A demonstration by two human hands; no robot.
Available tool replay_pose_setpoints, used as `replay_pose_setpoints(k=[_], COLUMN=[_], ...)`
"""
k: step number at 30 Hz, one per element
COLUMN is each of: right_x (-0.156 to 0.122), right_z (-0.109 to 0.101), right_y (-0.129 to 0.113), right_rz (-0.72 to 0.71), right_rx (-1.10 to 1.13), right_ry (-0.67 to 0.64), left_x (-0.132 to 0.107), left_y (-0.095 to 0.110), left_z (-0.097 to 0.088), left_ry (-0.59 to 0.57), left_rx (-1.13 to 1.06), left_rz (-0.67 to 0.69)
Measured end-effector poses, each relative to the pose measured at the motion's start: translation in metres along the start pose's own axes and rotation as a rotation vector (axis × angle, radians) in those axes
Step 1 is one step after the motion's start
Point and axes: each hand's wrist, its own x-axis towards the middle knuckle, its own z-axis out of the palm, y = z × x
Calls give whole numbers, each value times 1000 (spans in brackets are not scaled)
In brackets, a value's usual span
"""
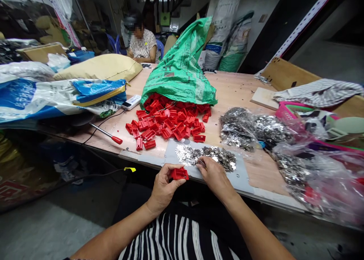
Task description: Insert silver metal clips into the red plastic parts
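Between the thumb and fingers of my left hand [164, 188] is a red plastic housing [179, 173], held just off the table's front edge with its hollow side showing. My right hand [214, 174] reaches over the small metal pieces [218, 157], its fingertips pinched together at the near side of the pile. Whatever those fingertips hold is too small to make out. The metal pieces lie on a grey sheet [241, 173], shinier on the left and darker on the right. Behind them, many more red housings [167, 123] spill from the mouth of a green woven sack [179, 74].
Clear bags of metal pieces [238, 128] sit at right, near a pink basket [287, 110]. A red-handled lever [116, 139] juts out at left, by a white device [131, 102] with a cable. Another person [145, 44] sits across the table. Sacks [99, 67] fill the left side.
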Motion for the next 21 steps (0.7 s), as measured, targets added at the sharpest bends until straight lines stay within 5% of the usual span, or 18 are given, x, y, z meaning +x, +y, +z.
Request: replay_pose_setpoints(k=[8,11,16,21], right_x=[4,-1,-13,-21], right_z=[1,-8,-13,-5], right_y=[1,-6,-22,-29], right_rz=[7,64,140,205], right_rx=[6,202,741,880], right_ry=[22,-36,-323,-355], left_x=[2,3,2,-1], left_y=[-2,1,4,4], left_z=[-3,-3,-3,-1], left_ry=[23,32,6,-65], left_rx=[15,53,185,217], left_rz=[3,43,133,157])
